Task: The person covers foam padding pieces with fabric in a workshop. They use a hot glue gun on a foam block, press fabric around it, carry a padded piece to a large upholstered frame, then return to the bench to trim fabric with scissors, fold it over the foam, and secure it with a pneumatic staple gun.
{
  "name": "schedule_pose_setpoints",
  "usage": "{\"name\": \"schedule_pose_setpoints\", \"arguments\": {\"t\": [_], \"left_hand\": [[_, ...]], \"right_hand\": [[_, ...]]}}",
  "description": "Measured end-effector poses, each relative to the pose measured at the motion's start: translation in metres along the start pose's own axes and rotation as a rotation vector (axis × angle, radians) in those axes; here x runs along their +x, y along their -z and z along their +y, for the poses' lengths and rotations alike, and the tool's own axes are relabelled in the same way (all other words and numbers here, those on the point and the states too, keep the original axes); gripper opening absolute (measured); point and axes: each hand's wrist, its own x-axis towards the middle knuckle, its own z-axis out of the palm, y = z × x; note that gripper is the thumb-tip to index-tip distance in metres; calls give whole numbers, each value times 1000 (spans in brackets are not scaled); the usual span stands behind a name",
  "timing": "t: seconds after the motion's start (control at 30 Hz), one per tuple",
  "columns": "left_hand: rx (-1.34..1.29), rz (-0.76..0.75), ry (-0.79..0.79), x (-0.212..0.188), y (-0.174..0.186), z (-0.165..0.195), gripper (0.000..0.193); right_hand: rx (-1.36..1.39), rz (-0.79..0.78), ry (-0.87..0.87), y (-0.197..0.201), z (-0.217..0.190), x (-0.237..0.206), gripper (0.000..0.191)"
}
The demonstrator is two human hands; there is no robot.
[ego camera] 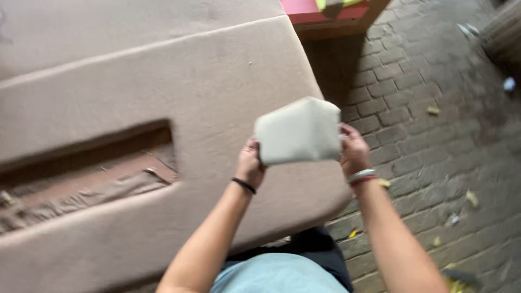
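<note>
Folded pale-grey piece (297, 131) — looks like stiff cloth or thick paper, can't tell which — is held up in mid-air between both hands, roughly chest-high, in front of the near edge of a big tan slab (163, 108). It touches nothing but the hands. Left hand (251, 164) grips its lower-left edge, right hand (353, 149) its right edge, so the piece stays stretched flat and faces the camera. That two-sided hold prob. keeps the folds from springing open, since the shape shows creased facets w/ a peak at top.

Fingers: left ones curl behind the piece, thumb side pressed to its front edge; right ones wrap the side edge and pinch it. Fingertips are mostly hidden behind the material, so exact finger spread can't be told. Frame is motion-blurred too.

Left wrist has a thin black band (244, 185); right wrist has a pale bangle w/ a red one just beside it (361, 177).

Slab is smooth, mud-coloured, w/ a long sunken rectangular slot (92, 173) on its left part — rough crumbled bottom. It lies tilted across the view. Right of it is a brick floor (434, 152) strewn w/ small yellow and white scraps. Top edge: corner of a red-topped wooden table (336, 19), well apart from the hands.
</note>
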Motion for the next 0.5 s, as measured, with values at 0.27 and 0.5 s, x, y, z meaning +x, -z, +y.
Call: {"name": "schedule_pose_setpoints", "arguments": {"t": [0.27,0.5], "left_hand": [[-4,506,-173,89,-50,18,36],[171,528,-254,109,-35,32,31]], "right_hand": [[-1531,-799,801,39,74,175,84],[-1293,-154,3,74,40,251,67]]}}
